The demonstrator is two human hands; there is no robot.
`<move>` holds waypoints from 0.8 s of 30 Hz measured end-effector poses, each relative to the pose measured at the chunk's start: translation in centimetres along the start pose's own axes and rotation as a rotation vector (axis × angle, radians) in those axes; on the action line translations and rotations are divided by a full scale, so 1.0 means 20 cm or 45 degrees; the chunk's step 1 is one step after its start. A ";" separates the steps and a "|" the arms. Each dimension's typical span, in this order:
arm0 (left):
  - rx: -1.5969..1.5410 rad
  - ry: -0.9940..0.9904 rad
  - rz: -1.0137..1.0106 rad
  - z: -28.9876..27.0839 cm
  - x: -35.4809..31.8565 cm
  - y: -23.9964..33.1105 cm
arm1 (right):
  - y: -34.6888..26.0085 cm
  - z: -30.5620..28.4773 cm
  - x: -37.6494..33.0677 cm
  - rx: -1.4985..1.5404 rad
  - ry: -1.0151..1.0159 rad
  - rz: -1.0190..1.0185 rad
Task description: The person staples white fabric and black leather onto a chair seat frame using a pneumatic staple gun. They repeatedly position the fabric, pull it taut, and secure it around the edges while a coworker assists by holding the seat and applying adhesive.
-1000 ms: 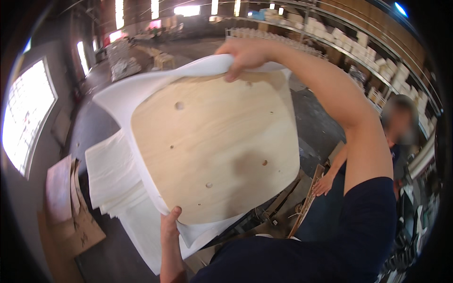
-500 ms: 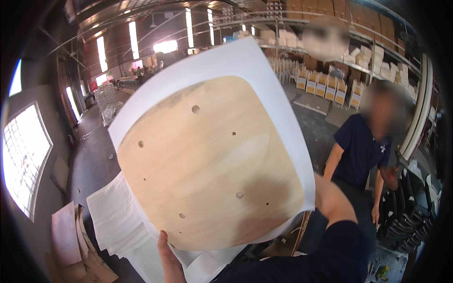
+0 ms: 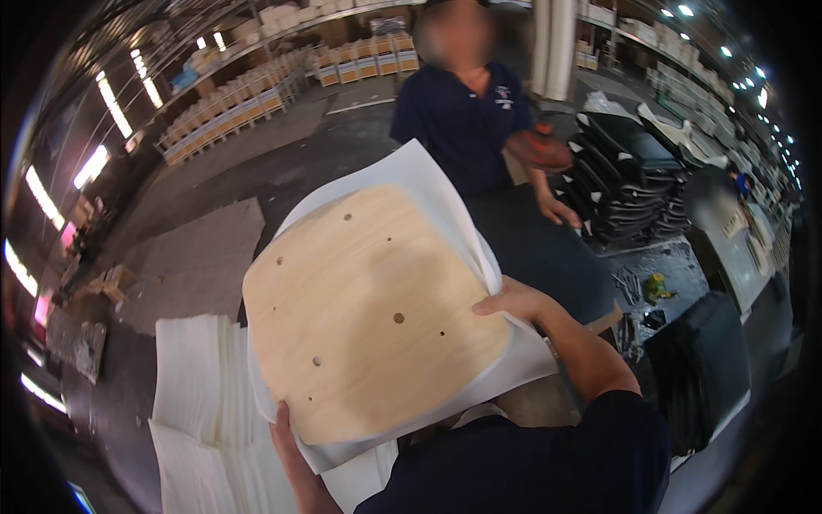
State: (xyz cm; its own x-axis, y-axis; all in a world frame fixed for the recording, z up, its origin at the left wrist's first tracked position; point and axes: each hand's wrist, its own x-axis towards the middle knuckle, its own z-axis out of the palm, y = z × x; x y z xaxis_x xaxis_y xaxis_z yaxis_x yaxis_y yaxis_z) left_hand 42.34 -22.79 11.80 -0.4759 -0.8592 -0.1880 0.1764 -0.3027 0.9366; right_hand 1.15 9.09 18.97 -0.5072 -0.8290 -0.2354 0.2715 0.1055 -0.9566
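Note:
I hold a rounded plywood seat panel [image 3: 368, 317] with several drilled holes, lying on a white foam sheet [image 3: 445, 193] that sticks out around it. My left hand [image 3: 287, 441] grips the near lower edge of panel and foam. My right hand [image 3: 514, 301] pinches the right edge, where the foam folds up over the wood. The pair is tilted in front of my chest.
A stack of white foam sheets [image 3: 201, 394] lies at the lower left. A person in a dark shirt [image 3: 467, 120] stands just beyond the panel, beside a dark table [image 3: 548, 257]. Stacked black seat pads [image 3: 634, 171] sit at right. Shelves of wooden chairs [image 3: 257, 103] line the back.
My view has swung to the right, and the panel has come down from overhead to chest height. My right hand has moved from the top edge to the right edge.

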 end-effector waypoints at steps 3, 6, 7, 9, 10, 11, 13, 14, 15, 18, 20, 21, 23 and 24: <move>0.003 -0.249 -0.036 0.47 0.03 0.01 | 0.03 -0.36 -0.22 0.044 0.133 0.039; -0.015 -0.364 -0.127 0.77 0.06 -0.03 | 0.08 -0.62 -0.34 0.192 0.209 -0.022; -0.016 -0.370 -0.165 0.85 0.08 -0.06 | 0.08 -0.70 -0.35 0.243 0.232 -0.028; -0.063 -0.375 -0.185 1.03 0.11 -0.20 | 0.08 -0.88 -0.38 0.338 0.278 -0.018; -0.091 -0.375 -0.191 1.12 0.12 -0.26 | 0.07 -0.99 -0.38 0.333 0.280 0.013; -0.078 -0.393 -0.202 1.22 0.14 -0.34 | 0.07 -1.11 -0.41 0.315 0.293 0.021; -0.029 -0.397 -0.207 1.34 0.14 -0.42 | 0.10 -1.29 -0.41 0.299 0.281 0.045; -0.033 -0.390 -0.221 1.39 0.14 -0.46 | 0.11 -1.36 -0.39 0.305 0.281 0.063; -0.038 -0.382 -0.232 1.43 0.14 -0.49 | 0.12 -1.42 -0.37 0.309 0.279 0.081; -0.017 -0.361 -0.253 1.60 0.10 -0.58 | 0.15 -1.64 -0.35 0.279 0.322 0.122; -0.033 -0.370 -0.292 1.69 0.10 -0.61 | 0.15 -1.75 -0.34 0.280 0.345 0.120; -0.051 -0.367 -0.329 1.68 0.11 -0.61 | 0.15 -1.75 -0.31 0.310 0.333 0.121; -0.075 -0.440 -0.480 1.62 0.11 -0.57 | 0.12 -1.76 -0.27 0.357 0.318 0.172; -0.090 -0.534 -0.596 1.60 0.12 -0.54 | 0.07 -1.79 -0.28 0.366 0.332 0.212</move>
State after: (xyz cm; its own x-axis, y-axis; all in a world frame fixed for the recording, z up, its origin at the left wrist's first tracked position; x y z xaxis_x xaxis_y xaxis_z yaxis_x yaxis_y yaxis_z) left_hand 11.75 -8.33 10.61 -0.8112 -0.3986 -0.4279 -0.0825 -0.6464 0.7585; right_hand -24.99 33.55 12.73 -0.6171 -0.6431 -0.4535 0.5655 0.0384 -0.8239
